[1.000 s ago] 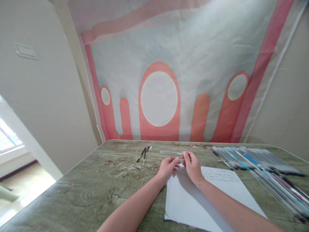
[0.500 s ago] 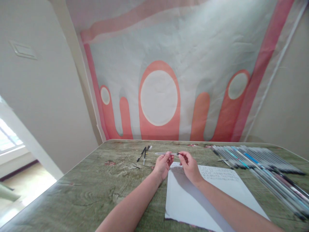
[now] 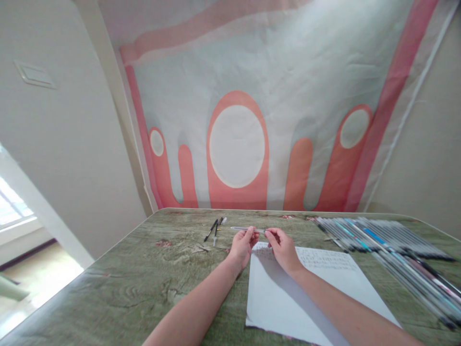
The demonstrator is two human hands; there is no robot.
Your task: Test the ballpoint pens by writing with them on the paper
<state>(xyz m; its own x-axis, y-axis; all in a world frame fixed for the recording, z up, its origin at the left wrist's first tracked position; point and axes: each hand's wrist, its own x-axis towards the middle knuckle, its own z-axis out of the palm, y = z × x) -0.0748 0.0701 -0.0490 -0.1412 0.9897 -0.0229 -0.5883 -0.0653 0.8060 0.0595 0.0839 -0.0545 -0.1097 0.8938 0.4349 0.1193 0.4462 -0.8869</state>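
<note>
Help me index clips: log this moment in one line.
left grip: holding clear pen | right grip: pinching pen's right end | handwritten sheet: on table

The single view comes from the person's head and faces forward and slightly down, along both forearms, which come in from the bottom edge. The left fingers and right fingers fall below the middle, within arm's reach. The lens looks across the worktop at a shallow slant, its far edge nearly level. A pink-patterned backdrop, farther off, faces the lens and fills most of the upper part. The wide field also takes in a window at far left.
</note>
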